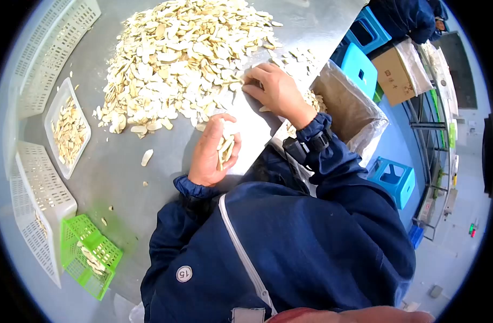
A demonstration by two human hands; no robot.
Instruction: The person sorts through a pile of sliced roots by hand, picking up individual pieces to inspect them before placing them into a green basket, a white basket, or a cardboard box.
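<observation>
A wide heap of pale, dried-looking slices [171, 59] covers the far part of the metal table. At the heap's near edge, my left hand [209, 153] is curled around several of these slices [225, 148], which show between thumb and fingers. Farther forward and to the right, my right hand [279, 91] reaches down to the heap's right edge with its fingers bent together. Whatever its fingertips pinch is hidden. A lined box [349, 102] stands beside the table edge, partly under my right forearm, with more slices in it.
On the left stand a white tray of darker slices [69, 132], white perforated baskets [47, 183] and a green basket [93, 253] holding a few pieces. Blue stools [394, 180], a cardboard box [400, 72] and a metal rack are at right. Another person sits at top right.
</observation>
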